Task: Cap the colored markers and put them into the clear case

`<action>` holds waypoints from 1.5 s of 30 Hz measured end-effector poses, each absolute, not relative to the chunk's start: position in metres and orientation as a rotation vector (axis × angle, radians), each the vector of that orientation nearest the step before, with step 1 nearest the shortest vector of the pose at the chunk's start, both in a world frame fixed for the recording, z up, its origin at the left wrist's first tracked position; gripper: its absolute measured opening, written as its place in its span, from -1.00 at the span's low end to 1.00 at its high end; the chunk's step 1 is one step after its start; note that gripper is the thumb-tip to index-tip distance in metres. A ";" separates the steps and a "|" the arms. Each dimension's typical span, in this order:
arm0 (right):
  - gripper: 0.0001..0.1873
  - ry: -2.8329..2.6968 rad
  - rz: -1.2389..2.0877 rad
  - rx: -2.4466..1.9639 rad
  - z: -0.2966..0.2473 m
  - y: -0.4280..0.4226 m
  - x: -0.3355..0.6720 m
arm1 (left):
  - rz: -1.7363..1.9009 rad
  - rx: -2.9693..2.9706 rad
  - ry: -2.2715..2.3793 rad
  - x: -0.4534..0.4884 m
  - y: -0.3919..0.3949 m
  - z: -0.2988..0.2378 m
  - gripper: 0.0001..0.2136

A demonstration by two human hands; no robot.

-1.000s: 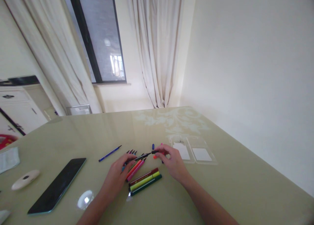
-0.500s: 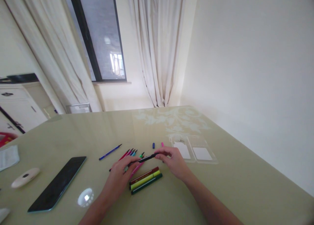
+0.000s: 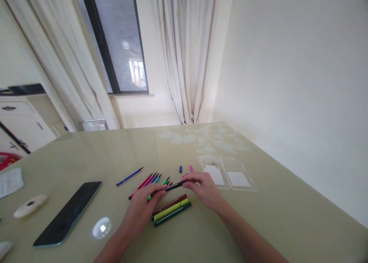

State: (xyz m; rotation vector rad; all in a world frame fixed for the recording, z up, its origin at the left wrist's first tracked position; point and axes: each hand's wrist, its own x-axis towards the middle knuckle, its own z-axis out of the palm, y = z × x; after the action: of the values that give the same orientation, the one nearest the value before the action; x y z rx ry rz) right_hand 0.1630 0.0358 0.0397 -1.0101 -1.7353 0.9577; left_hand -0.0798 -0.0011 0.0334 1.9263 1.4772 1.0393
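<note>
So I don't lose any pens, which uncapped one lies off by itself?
The dark blue pen, farthest left, its bare tip pointing away and rightward. The other loose uncapped pens lie bunched by the left hand.

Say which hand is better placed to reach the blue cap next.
Likely the right hand: the blue cap lies nearer to it than to the left hand, though both grip the black marker.

Pale wall (image 3: 293, 83) right, cream curtains (image 3: 186, 52) either side of dark-framed window (image 3: 119, 37), white cabinet (image 3: 24, 123) left, glossy desk (image 3: 120, 148).
</note>
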 end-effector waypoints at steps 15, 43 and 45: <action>-0.83 -1.892 0.969 -1.039 0.049 0.039 0.179 | 0.964 2.110 1.404 -0.067 -0.009 0.019 -0.75; -0.73 -2.552 -0.071 -1.374 0.024 0.093 0.152 | 0.674 2.431 1.471 -0.075 0.000 0.021 -0.76; -0.81 -2.596 -0.062 -1.370 0.027 0.102 0.146 | 0.749 2.392 1.569 -0.087 0.008 0.020 -0.72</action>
State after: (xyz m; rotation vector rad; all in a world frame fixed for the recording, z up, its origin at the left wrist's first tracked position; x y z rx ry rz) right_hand 0.1461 0.1020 0.0269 -1.3705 -2.5964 -0.0618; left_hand -0.0868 0.0083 0.0197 2.3915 1.5691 0.7493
